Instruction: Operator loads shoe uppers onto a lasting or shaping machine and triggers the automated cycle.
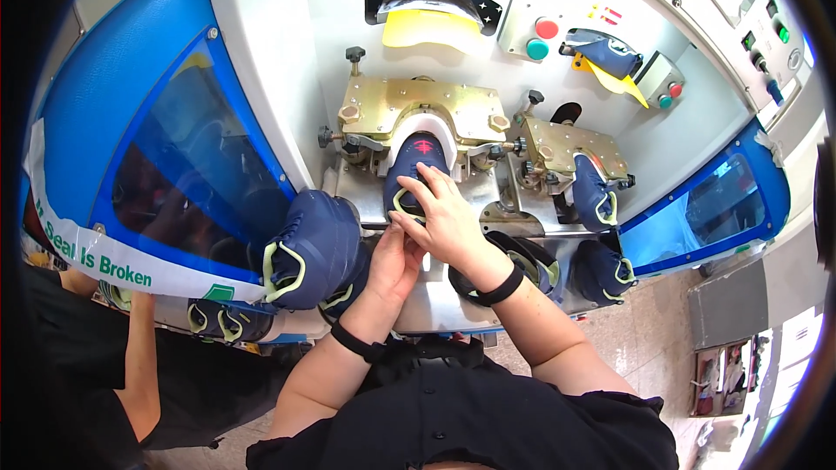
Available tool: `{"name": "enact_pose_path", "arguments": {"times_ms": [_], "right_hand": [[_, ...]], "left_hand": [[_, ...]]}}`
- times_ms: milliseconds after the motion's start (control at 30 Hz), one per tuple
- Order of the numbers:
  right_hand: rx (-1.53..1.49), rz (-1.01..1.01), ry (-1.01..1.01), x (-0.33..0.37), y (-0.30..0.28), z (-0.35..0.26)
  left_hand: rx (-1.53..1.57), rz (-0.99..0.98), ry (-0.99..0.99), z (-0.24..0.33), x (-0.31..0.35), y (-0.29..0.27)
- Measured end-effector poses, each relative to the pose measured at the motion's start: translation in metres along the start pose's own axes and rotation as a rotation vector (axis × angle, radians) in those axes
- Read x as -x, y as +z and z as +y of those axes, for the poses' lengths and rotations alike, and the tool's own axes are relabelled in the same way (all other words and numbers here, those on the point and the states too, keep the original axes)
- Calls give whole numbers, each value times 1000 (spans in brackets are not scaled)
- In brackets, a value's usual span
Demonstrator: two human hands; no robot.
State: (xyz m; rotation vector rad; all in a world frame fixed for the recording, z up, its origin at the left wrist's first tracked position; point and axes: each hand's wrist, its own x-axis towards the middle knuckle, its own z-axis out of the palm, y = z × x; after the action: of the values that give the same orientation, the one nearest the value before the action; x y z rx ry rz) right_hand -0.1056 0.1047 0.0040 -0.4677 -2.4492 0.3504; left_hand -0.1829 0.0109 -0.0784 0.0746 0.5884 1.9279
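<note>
The navy shoe upper (pixel 412 176) sits at frame centre, seated in the brass clamp (pixel 422 109) of the moulding machine (pixel 287 52). The right hand (pixel 448 218) lies on it, fingers curled over its yellow-edged collar, gripping it. The left hand (pixel 394 263), just below, pinches the collar's lower edge. More navy uppers (pixel 309 248) lie lower left.
</note>
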Motion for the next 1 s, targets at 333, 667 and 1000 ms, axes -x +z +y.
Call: {"name": "enact_pose_path", "arguments": {"times_ms": [333,667,1000], "right_hand": [[30,-120,45,-2,-2,5],[16,-114,26,11,0,6],[-61,-41,229,104,-70,74]], "left_hand": [[22,37,24,-10,0,2],[-62,35,101,-19,4,-9],[-95,70,78,-10,-3,-12]]}}
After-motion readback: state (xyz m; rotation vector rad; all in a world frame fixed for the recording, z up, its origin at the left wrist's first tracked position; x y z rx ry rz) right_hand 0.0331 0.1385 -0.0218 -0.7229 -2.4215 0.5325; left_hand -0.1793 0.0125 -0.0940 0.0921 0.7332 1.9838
